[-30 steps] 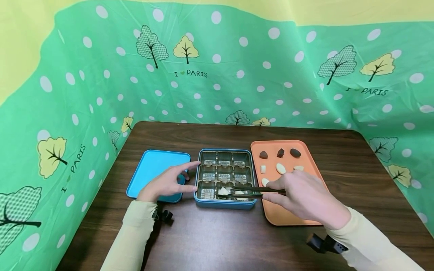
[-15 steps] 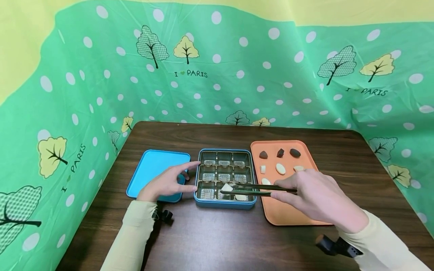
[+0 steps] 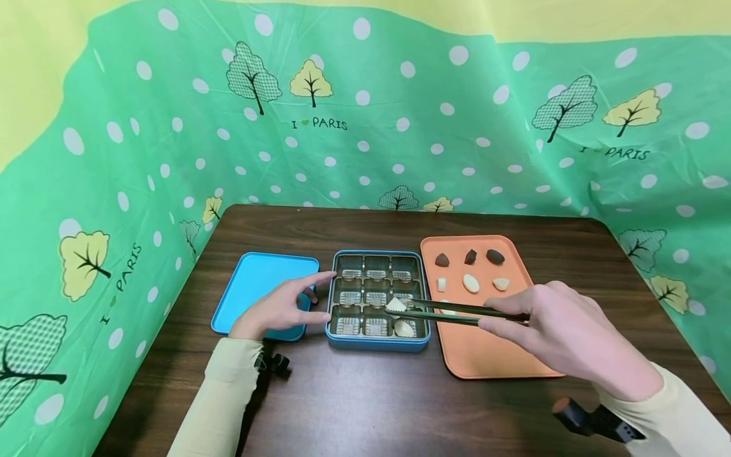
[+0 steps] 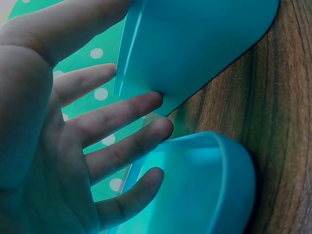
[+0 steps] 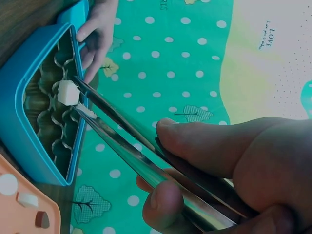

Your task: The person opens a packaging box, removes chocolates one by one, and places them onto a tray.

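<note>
My right hand [image 3: 562, 327] pinches a pair of dark metal tweezers [image 5: 126, 119] between thumb and fingers. Between their serrated tips is a small white piece [image 5: 68, 92], above the insert of a blue box [image 3: 377, 344]. That box has a dark plastic insert with three rows of three compartments. A pale round piece [image 3: 403, 327] lies in its front right compartment. My left hand [image 3: 280, 308] is at the box's left wall, thumb and forefinger at the side. In the left wrist view its fingers [image 4: 117, 114] are spread and fairly straight.
A blue lid [image 3: 259, 273] lies left of the box, partly under the left hand. To the right, an orange tray [image 3: 491, 355] carries dark pieces [image 3: 495, 256] in its back row and white pieces [image 3: 471, 283] nearer. A green patterned cloth [image 3: 365, 127] hangs behind the table.
The tweezers, with the white piece between their tips, have moved from the front middle compartment rightward and back. The pale piece at front right is now uncovered. My left hand stays put.
</note>
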The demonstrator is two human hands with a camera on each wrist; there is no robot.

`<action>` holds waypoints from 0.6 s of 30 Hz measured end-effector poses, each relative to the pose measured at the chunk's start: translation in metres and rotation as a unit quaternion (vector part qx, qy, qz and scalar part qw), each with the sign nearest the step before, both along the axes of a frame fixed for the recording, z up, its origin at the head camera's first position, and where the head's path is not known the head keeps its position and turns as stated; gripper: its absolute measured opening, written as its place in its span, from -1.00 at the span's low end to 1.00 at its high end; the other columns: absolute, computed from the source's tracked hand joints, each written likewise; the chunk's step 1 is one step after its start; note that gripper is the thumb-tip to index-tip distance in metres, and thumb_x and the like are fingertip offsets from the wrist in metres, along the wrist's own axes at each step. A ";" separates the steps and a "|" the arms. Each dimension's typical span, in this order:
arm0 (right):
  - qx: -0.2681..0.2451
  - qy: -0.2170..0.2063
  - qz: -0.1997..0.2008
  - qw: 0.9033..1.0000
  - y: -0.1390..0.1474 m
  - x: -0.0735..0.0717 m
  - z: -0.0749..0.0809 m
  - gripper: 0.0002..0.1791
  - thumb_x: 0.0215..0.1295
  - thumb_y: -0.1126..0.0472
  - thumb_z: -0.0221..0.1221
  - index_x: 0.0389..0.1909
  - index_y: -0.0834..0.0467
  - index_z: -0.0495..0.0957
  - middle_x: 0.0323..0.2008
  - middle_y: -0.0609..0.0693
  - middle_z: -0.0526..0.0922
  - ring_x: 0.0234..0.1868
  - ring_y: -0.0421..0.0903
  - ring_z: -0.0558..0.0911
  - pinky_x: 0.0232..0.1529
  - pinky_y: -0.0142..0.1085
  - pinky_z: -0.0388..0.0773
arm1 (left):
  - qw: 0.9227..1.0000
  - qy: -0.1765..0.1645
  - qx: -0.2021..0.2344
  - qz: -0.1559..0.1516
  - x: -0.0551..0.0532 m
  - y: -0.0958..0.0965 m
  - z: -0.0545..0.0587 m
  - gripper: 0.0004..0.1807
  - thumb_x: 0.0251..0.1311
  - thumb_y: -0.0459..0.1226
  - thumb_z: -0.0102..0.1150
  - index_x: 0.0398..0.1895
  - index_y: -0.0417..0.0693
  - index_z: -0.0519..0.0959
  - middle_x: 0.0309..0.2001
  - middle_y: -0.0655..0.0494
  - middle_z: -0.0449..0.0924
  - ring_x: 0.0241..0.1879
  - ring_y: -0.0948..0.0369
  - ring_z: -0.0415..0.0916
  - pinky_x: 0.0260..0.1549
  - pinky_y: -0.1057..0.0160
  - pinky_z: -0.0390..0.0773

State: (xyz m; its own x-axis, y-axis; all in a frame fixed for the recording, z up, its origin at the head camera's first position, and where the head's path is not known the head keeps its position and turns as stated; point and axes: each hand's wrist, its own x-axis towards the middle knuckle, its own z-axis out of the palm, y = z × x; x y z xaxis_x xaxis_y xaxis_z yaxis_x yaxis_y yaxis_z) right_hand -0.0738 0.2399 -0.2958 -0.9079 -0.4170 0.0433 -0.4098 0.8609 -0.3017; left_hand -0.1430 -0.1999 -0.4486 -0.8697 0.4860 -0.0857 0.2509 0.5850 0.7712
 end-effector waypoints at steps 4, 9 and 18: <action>-0.002 -0.007 -0.011 1.000 0.006 0.001 0.002 -0.72 0.34 -0.22 0.37 -0.03 -0.25 0.83 -0.73 -0.40 0.32 -0.68 -0.36 0.25 -0.67 -0.33 0.10 | 1.000 -0.001 0.000 -0.002 0.000 0.000 0.000 -0.06 0.25 0.04 0.48 0.65 0.18 0.25 0.44 0.03 0.44 0.04 0.05 0.55 -0.19 0.07 0.51; 0.006 -0.010 -0.036 0.999 0.017 0.002 0.003 -0.63 0.33 -0.25 0.37 0.03 -0.18 0.83 -0.76 -0.35 0.33 -0.70 -0.34 0.23 -0.69 -0.32 0.07 | 1.000 -0.002 -0.001 0.002 0.000 0.001 -0.001 -0.06 0.24 0.02 0.50 0.65 0.18 0.26 0.45 0.04 0.43 0.04 0.07 0.55 -0.18 0.08 0.52; 0.026 -0.018 -0.076 0.997 0.042 -0.002 -0.003 -0.51 0.33 -0.30 0.34 0.08 -0.07 0.81 -0.56 -0.21 0.69 -0.65 -0.32 0.28 -0.70 -0.27 0.09 | 1.000 0.004 -0.002 -0.001 -0.002 -0.001 -0.002 -0.05 0.23 0.05 0.51 0.65 0.20 0.27 0.43 0.05 0.45 0.01 0.08 0.55 -0.21 0.10 0.53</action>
